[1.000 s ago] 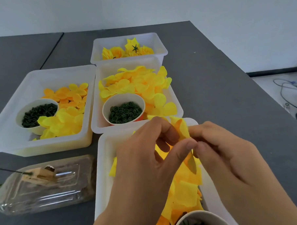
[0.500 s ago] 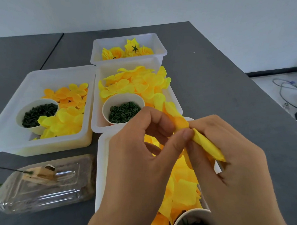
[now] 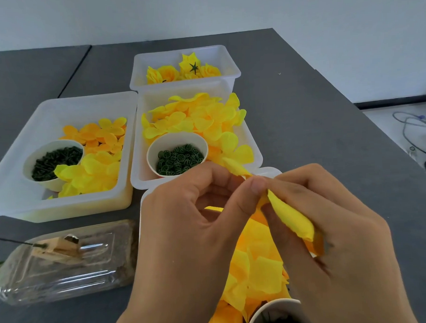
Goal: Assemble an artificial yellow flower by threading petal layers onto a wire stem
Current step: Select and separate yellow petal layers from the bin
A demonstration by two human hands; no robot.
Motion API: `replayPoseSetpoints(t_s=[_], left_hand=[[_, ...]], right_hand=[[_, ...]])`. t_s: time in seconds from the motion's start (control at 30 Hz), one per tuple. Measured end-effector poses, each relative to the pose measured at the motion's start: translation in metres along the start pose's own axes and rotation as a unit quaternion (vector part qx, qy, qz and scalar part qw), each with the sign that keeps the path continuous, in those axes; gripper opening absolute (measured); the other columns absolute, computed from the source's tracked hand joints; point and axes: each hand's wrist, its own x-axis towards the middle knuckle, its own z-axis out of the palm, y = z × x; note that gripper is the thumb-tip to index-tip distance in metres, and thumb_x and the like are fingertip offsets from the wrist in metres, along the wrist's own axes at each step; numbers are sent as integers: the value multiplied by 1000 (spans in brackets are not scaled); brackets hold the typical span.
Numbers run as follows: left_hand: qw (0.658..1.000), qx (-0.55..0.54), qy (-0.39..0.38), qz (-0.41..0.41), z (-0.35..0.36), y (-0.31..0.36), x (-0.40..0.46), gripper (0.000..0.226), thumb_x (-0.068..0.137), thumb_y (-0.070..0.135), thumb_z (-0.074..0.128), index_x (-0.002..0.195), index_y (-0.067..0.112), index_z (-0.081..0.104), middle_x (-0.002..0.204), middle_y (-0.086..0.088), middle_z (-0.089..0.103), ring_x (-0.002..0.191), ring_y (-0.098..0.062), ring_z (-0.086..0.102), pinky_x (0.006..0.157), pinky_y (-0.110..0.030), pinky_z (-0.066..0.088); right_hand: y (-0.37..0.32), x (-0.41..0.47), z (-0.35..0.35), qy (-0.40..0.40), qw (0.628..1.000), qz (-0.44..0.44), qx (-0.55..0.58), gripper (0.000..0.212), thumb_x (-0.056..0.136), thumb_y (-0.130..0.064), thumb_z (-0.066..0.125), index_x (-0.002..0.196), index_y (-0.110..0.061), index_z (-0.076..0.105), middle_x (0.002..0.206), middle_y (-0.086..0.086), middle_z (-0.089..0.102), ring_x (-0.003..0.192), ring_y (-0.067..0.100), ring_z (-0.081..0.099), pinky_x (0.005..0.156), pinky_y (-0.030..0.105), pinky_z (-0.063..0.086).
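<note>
Overhead, head view: both hands are seen over the nearest tray.
Left hand [image 3: 200,225]: fingers and thumb are curled, and the upper end of a folded yellow petal layer [image 3: 290,219] is pinched between thumb tip and fingertips.
Right hand [image 3: 332,229]: fingers are curled round the lower part of the same petal layer, which is held against the palm.
Petal layer position: it is held slanting between the two hands, above the nearest tray, one tip poking up past the left fingertips.
Trays, counted: four white plastic trays are set on the dark grey table [image 3: 315,132]: a far tray [image 3: 229,60], a middle tray [image 3: 254,145], a left tray [image 3: 18,145] and the nearest tray [image 3: 142,208].
Far tray contents: finished yellow flowers [image 3: 178,71] are held, about four.
Cups, counted: three white cups are seen; one in the left tray is filled with dark green pieces [image 3: 57,159], one in the middle tray with green rings [image 3: 179,159], and one [image 3: 274,310] at the bottom edge.
Loose petals: yellow and orange petals are piled in the left, middle and nearest trays.
Bottle: one clear plastic bottle [image 3: 65,263] is laid on its side left of the nearest tray, with a wooden clothespin [image 3: 56,247] on top, by which a thin wire stem [image 3: 13,241] is gripped.
Hidden or cut off: most of the nearest tray is covered by the hands; the bottom cup is cropped and its contents cannot be made out.
</note>
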Motion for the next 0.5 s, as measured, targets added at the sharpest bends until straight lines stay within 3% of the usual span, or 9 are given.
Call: replayPoseSetpoints(t_s=[0.23,0.43,0.5], left_hand=[[999,-28,-16,-21,-1,-2,1,25,77,56,65,84,32,71,73,15,73,71,-5,71,59,-20,57],[994,-63,-50,-70,-4,-2,3,32,69,61,66,81,32,71,72,9,73,70,-5,69,65,-38,61],[990,-87,-63,-88,-4,-3,4,32,67,59,67,78,30,72,73,5,73,70,-7,68,63,-37,61]], right_hand=[[0,-2,0,-5,1000,10,16,27,86,-23,53,109,-29,66,89,-10,58,77,6,57,59,8,42],[-1,-5,2,3,1000,4,-4,25,87,-22,55,108,-31,64,89,-12,56,77,4,55,60,7,40],[1,-6,4,9,1000,5,-15,26,85,-16,62,107,-29,66,89,-11,56,76,4,55,61,7,40]])
